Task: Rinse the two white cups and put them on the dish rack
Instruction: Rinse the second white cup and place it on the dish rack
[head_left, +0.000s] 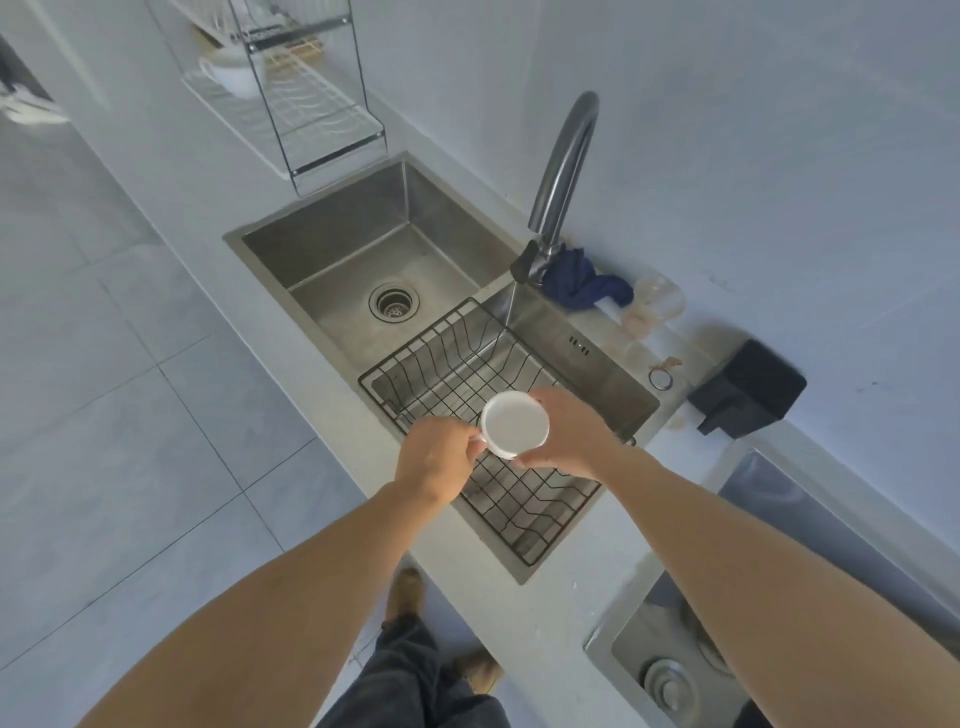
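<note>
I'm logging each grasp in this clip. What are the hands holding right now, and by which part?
One white cup, held over the wire basket. The left hand has its grip on the handle; the right hand cups the far side of the body.

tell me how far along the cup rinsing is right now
Done, it seems: one white cup already sits on the dish rack to the left of the sink. In hand: the second cup is held over the wire basket by both hands, left hand at the handle, right hand around the body. Left: whether it has been rinsed yet cannot be told; it still has to go on the rack.
</note>
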